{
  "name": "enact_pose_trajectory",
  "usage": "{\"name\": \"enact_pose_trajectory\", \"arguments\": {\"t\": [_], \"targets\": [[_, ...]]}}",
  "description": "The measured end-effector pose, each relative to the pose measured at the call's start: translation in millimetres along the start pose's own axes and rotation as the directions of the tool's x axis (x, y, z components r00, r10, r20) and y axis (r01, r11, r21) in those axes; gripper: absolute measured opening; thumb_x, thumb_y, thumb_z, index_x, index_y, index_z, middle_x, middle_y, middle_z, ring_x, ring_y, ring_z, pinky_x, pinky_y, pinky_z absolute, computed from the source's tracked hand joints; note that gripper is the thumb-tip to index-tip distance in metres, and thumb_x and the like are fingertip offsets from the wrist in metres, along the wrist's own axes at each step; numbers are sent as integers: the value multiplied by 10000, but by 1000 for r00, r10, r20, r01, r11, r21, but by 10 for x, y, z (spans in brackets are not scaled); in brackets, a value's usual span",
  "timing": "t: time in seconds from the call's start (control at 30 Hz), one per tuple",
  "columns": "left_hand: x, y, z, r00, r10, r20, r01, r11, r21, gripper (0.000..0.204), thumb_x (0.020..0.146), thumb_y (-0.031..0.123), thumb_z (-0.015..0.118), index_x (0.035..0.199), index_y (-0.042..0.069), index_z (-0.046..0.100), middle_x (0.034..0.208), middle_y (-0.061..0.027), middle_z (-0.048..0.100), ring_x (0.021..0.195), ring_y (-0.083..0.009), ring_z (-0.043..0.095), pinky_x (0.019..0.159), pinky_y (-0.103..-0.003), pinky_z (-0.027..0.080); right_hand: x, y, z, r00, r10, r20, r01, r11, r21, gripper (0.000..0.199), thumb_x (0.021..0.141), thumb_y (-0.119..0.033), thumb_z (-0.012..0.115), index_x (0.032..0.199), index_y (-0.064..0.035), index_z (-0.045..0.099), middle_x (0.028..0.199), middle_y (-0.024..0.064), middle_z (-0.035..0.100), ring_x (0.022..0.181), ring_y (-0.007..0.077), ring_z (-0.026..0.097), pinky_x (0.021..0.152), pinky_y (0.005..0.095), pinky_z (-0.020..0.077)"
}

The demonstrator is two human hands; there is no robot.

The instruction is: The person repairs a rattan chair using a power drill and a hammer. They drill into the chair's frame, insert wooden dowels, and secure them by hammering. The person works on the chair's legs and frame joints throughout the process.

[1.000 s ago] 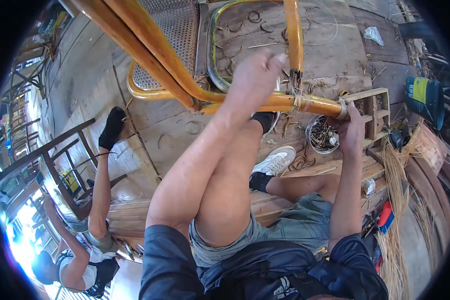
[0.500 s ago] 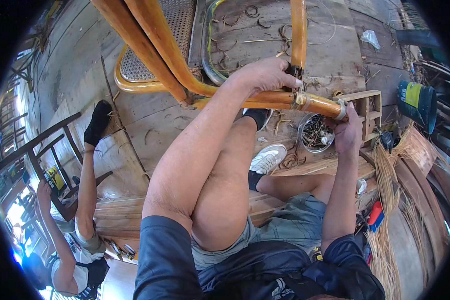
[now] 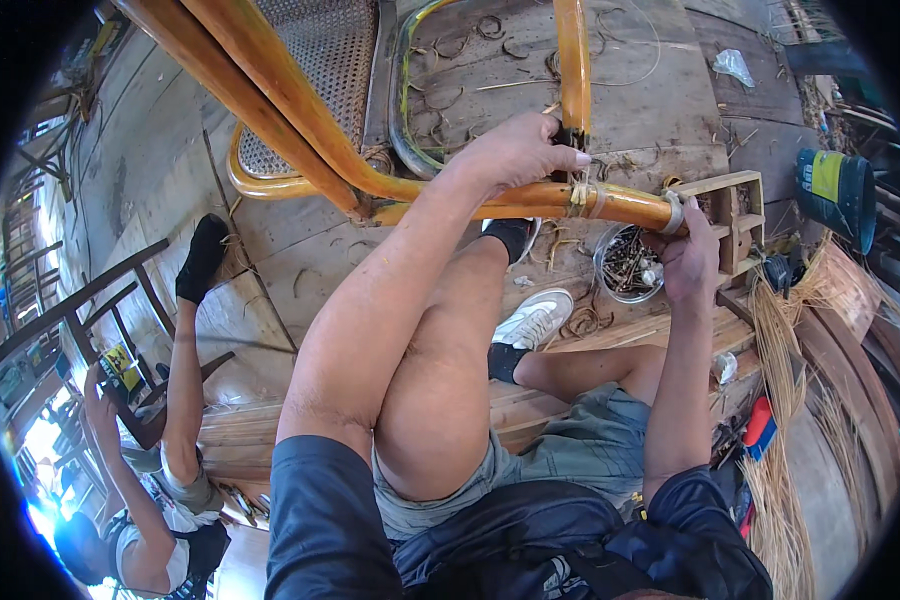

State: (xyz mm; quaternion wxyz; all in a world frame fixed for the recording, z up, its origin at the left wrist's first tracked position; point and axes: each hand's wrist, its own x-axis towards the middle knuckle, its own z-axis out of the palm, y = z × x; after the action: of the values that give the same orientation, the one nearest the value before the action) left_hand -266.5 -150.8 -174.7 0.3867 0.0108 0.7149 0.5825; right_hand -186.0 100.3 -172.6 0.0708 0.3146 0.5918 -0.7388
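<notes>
A glossy orange-brown rattan chair frame (image 3: 420,200) crosses in front of me, its poles meeting at a joint wrapped with a pale binding strip (image 3: 580,198). My left hand (image 3: 515,155) is closed at that joint, its thumb by the strip and its other fingers mostly hidden behind the poles. At the pole's right end, beside a pale wrapped band (image 3: 674,213), my right hand (image 3: 692,260) grips from below with its fingers curled round. Just left of the right hand, a clear round tub (image 3: 610,290) of small metal pieces stands on the boards.
A woven cane panel (image 3: 320,60) lies beyond the poles. To the right are a small wooden compartment box (image 3: 745,190), a dark bucket (image 3: 835,200), loose pale fibre strands (image 3: 770,420) and a red-and-blue brush (image 3: 760,428). At left, a co-worker (image 3: 150,540) handles a dark wooden chair frame (image 3: 80,310).
The rattan frame has shifted slightly left, with both hands staying on it. At left, the co-worker has changed posture a little.
</notes>
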Motion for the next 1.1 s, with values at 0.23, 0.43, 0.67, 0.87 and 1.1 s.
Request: {"name": "enact_pose_trajectory", "arguments": {"t": [0.23, 0.43, 0.67, 0.87, 1.1], "targets": [[8, -106, -59, 995, 49, 90, -8, 914, -405, 296, 874, 252, 606, 998, -17, 610, 908, -79, 650, 831, -156, 601, 797, -280, 470, -6, -13, 0, 1000, 3, 4, -3, 1000, 3, 311, 927, -240, 463, 1100, 8, 536, 973, 110, 588, 827, 229, 624, 617, 367, 556], [36, -162, -72, 996, -26, 85, 69, 833, -549, 257, 913, 175, 534, 1060, -28, 589, 1020, -101, 638, 925, -200, 614, 896, -309, 459, -8, -3, 15, 1000, 19, -8, -18, 1000, 12, 306, 925, -222, 453, 1100, 15, 534, 978, 119, 589, 844, 241, 622, 622, 368, 555], [6, -169, -89, 992, 53, 116, -8, 936, -352, 249, 886, 118, 550, 1076, -38, 587, 1007, -85, 634, 906, -162, 600, 881, -287, 457, -14, -17, 9, 1000, 18, 14, -18, 1000, -2, 313, 926, -236, 449, 1088, 16, 538, 969, 110, 593, 839, 232, 621, 625, 364, 552], [-49, -55, -65, 994, 50, 92, -28, 972, -232, 279, 865, 121, 561, 1083, -51, 581, 991, -71, 628, 911, -144, 584, 867, -268, 448, 14, 14, -24, 1000, 19, 1, -19, 1000, 20, 320, 925, -249, 469, 1090, 13, 552, 957, 102, 596, 804, 196, 620, 603, 331, 549], [-39, -27, -17, 1000, -18, 20, 22, 978, -207, 278, 841, 166, 564, 993, -61, 616, 905, -60, 623, 838, -121, 544, 796, -253, 423, -26, -32, 10, 999, 43, 2, -43, 998, 39, 318, 922, -242, 490, 1111, 4, 559, 910, 71, 615, 754, 147, 616, 581, 293, 541]]}}
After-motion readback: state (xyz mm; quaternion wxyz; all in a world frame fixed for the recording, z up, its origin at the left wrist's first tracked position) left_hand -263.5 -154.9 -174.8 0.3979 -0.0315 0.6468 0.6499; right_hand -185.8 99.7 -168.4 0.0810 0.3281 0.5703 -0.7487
